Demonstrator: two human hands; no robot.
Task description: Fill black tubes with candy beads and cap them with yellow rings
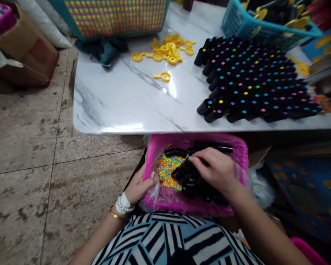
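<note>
My left hand (143, 184) grips the left rim of a pink plastic basket (238, 147) lined with clear plastic, its thumb over the edge. Inside lie many tiny coloured beads (168, 170) and a heap of black tubes (189, 187), some lying on their sides. Over the heap is my right hand (213, 167), fingers bent and pinched together at a black tube (188, 167). Its fingertips partly hide what they grip. The basket sits against my lap, just under the table's front edge.
On the white marbled table (121, 99) stand rows of black tubes (253, 81) with coloured dots on top. Yellow ring-shaped pieces (165, 49) lie loose behind, near a dark cloth (103, 49). A green basket (71, 22) and a blue basket (264, 31) stand at the back.
</note>
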